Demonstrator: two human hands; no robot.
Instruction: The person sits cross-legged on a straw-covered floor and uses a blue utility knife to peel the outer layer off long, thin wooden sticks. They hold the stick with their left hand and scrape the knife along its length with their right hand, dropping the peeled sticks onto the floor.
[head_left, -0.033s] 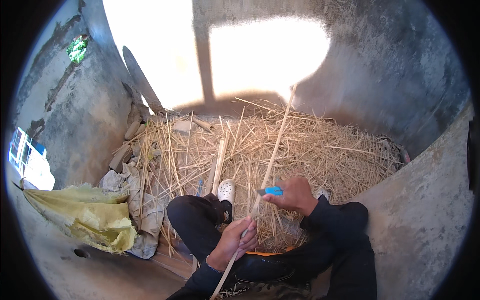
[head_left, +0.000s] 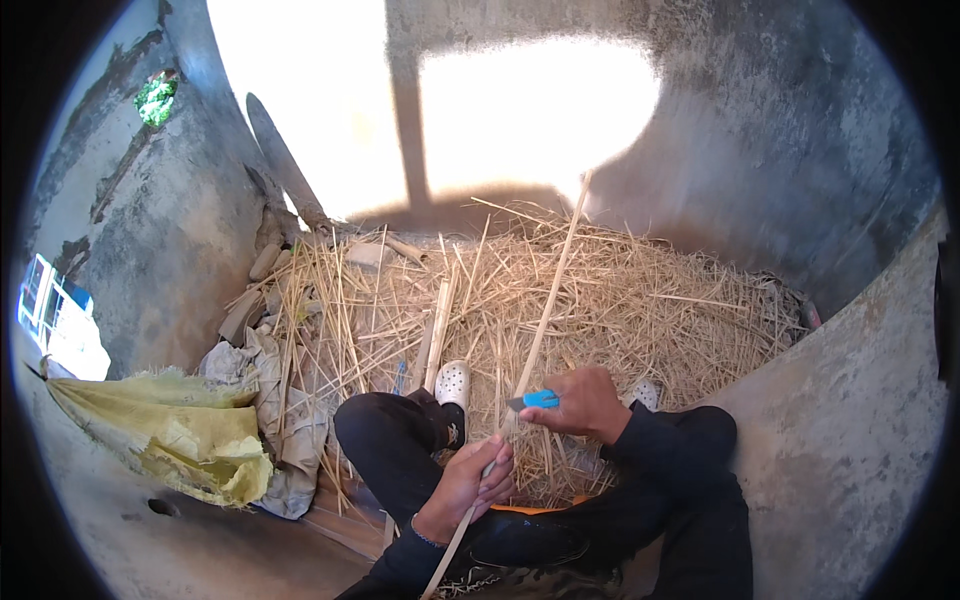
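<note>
A long pale strip, likely split bamboo (head_left: 551, 293), slants from the far wall down past my lap. My left hand (head_left: 474, 479) is closed around its lower part, and the tail end runs on below the fist. In my right hand (head_left: 588, 404) is a knife with a bright blue handle (head_left: 541, 399), gripped in a fist. Its short dark blade touches or lies very close to the strip, a little above my left hand. Most of the blue handle is hidden by my fingers.
Loose shavings and thin strips (head_left: 640, 300) cover the floor ahead. Split lengths (head_left: 436, 335) lie by my white clog (head_left: 453, 383). A torn yellow sack (head_left: 190, 430) hangs at the left. Concrete walls (head_left: 790, 130) rise around me.
My right hand and the knife have moved slightly down along the strip, toward my left hand. The left hand keeps its hold in the same place.
</note>
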